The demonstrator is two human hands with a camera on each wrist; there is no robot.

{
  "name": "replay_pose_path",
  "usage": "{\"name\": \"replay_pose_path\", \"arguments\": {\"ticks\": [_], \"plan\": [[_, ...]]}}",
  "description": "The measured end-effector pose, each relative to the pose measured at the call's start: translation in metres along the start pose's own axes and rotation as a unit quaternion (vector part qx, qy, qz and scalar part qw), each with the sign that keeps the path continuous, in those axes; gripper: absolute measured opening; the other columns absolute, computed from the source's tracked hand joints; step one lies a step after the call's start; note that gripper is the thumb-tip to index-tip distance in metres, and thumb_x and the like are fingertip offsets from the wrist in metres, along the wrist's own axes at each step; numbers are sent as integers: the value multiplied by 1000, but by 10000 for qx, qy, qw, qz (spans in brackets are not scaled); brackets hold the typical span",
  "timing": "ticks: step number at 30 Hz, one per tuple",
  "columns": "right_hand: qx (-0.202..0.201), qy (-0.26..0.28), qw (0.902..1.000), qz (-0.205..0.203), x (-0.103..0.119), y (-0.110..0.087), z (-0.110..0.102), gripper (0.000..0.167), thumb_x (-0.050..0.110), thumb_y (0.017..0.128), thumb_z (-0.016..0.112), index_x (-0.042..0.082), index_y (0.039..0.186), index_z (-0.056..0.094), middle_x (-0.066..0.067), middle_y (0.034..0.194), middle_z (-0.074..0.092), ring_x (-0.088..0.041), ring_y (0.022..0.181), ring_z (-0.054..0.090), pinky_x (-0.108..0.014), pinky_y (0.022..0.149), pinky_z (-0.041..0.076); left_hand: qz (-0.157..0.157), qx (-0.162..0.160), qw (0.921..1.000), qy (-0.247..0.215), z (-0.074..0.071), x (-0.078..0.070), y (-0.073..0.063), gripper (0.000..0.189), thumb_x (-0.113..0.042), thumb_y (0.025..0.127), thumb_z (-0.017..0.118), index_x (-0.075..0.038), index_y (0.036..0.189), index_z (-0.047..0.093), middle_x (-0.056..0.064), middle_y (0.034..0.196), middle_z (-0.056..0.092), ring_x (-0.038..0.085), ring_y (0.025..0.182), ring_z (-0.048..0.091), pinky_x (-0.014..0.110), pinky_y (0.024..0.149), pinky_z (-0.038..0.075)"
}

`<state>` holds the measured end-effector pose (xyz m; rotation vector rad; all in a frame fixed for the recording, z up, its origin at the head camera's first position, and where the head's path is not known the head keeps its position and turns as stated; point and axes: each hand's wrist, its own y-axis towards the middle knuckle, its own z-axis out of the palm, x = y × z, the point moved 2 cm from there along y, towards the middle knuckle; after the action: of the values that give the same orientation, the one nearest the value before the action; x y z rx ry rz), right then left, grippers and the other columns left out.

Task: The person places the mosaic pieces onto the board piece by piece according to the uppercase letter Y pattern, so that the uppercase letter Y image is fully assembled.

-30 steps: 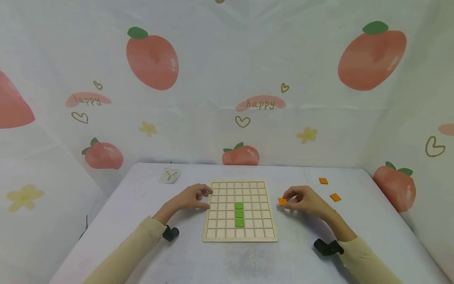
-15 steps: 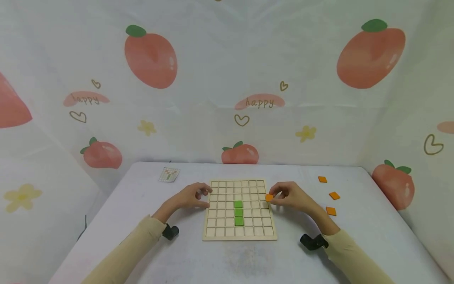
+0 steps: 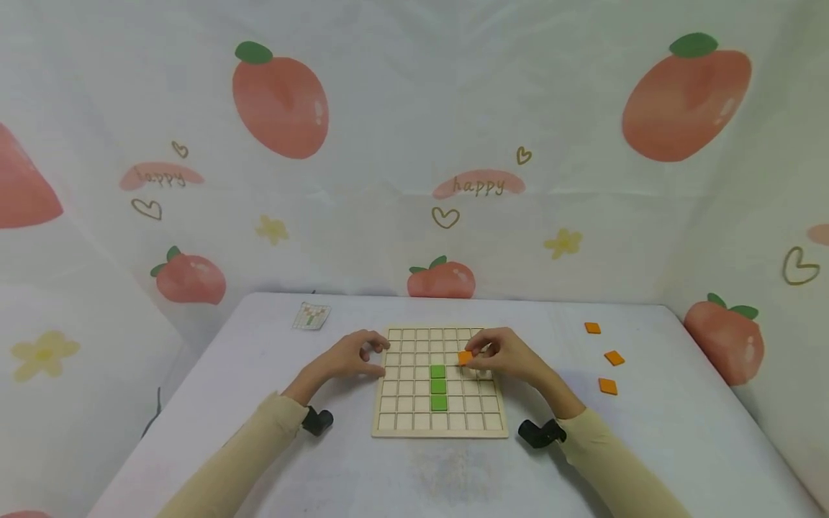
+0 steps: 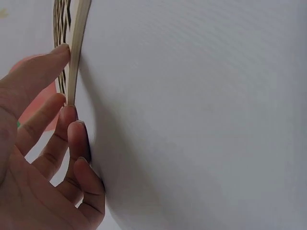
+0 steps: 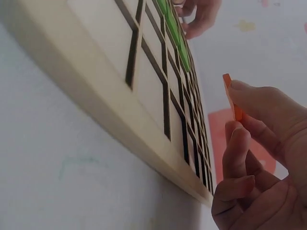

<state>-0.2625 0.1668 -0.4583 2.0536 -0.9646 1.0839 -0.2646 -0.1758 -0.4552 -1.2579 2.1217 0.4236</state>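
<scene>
My right hand (image 3: 508, 352) pinches an orange square tile (image 3: 465, 357) between thumb and fingers. It is over the right part of the wooden grid board (image 3: 440, 434), just right of the top green tile. In the right wrist view the orange tile (image 5: 232, 98) is seen edge-on, above the board's surface. Three green tiles (image 3: 438, 387) sit in a column of cells near the board's middle. My left hand (image 3: 350, 356) rests at the board's left edge, thumb and fingertips spread apart along it. In the left wrist view, the thumb (image 4: 41, 69) touches the board's side.
Three loose orange tiles (image 3: 607, 386) lie on the white table (image 3: 259, 460) to the right. A small printed pattern card (image 3: 311, 316) lies at the back left. Behind the table hangs a fruit-printed cloth (image 3: 363, 237).
My right hand has carried the orange tile leftward, from beside the board to over its cells. The left hand has stayed at the board's left edge.
</scene>
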Motion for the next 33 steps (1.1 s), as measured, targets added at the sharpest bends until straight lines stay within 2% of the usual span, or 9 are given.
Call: {"name": "replay_pose_path", "arguments": {"ticks": [10,16,23,29,33], "plan": [[-22,-97,9999,106,3,9,10,21,10,84,84,5,102,74,-2,91,67,-20,71,61,-28,67,49,-237,-126,9996,11,-2,1,2,44,-16,81,87,-7,120,69,2,107,61,16,81,53,34,75,45],[14,36,10000,-85,3,18,21,20,6,84,83,1,101,74,-6,92,69,-20,75,62,-30,68,51,-365,-251,9990,-81,0,2,5,39,-14,80,88,-8,114,71,2,105,62,16,80,53,33,75,46],[-62,-34,10000,-28,9,32,33,22,14,84,85,4,101,75,-3,88,66,-22,75,61,-31,68,51,-586,-387,9974,-127,1,1,8,38,-14,78,89,-8,111,73,2,104,64,16,80,54,33,75,46],[-95,-20,9998,173,14,43,38,20,13,85,84,6,102,75,-3,89,65,-21,80,62,-33,71,52,-722,-387,9962,-294,2,1,11,38,-14,78,89,-8,112,74,1,104,65,17,82,54,33,76,46],[-106,-7,9999,65,17,51,41,20,11,86,83,3,102,75,-4,89,66,-22,81,61,-35,72,52,-833,-342,9954,-341,1,1,11,37,-14,79,88,-9,113,74,1,105,64,18,83,54,33,76,46]]}}
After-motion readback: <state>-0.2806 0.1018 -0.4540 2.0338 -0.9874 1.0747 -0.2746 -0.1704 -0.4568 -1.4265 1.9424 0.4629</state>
